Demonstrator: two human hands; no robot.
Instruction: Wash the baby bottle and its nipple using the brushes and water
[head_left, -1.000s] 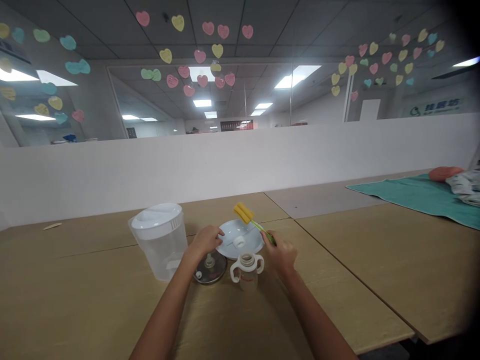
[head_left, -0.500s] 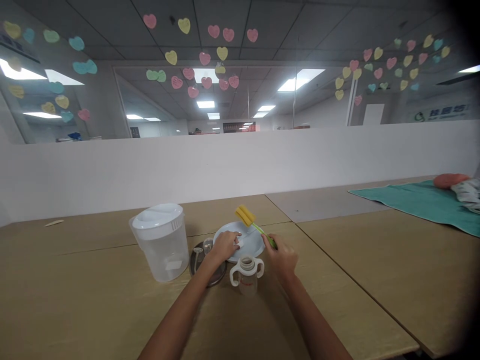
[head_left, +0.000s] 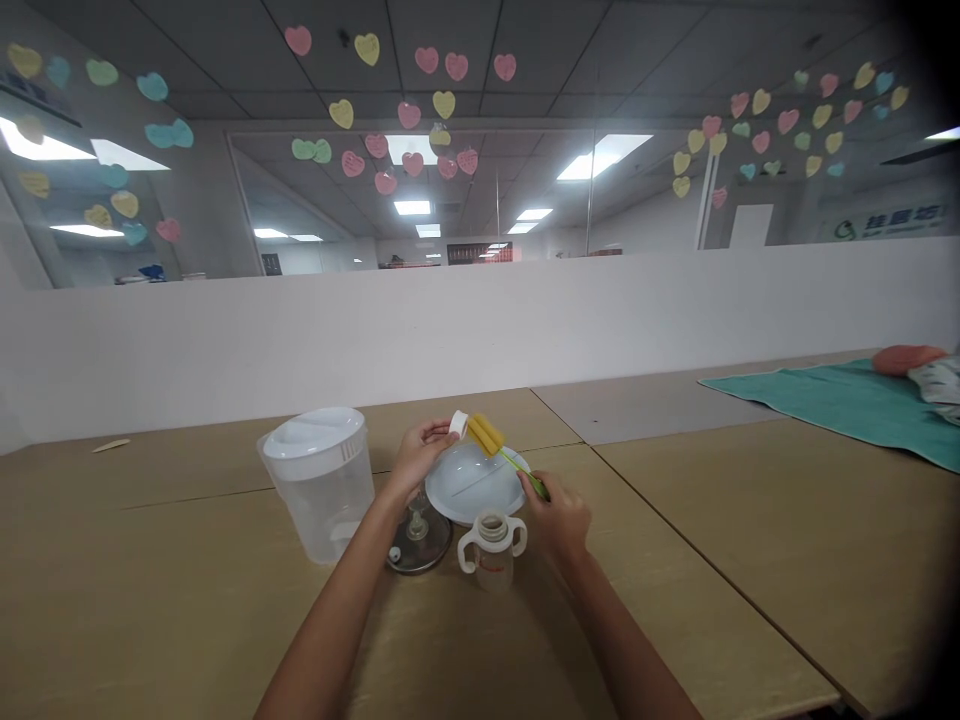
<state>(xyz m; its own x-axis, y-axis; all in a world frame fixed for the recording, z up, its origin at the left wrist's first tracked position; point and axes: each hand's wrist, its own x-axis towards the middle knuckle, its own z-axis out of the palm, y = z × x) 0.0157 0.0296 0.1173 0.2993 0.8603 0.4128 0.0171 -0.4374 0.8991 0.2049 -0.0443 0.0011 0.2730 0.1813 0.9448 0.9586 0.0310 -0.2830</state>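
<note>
My left hand grips a small white bottle ring by its edge, above the far left of a white bowl. My right hand is closed on the green handle of a bottle brush. The brush's yellow sponge head is right beside the ring, seemingly touching it. An open baby bottle with two white handles stands upright in front of the bowl. Left of it, a round metal tray bears a bottle nipple and small parts, partly hidden by my left arm.
A clear plastic bucket with a white lid stands at the left. A green towel lies at the far right with a coral-coloured item on it. A low white wall runs along the table's back.
My left hand has lifted from the bowl, up and leftward, with the white ring now in plain sight by the sponge head. My right hand and the brush have shifted slightly left.
</note>
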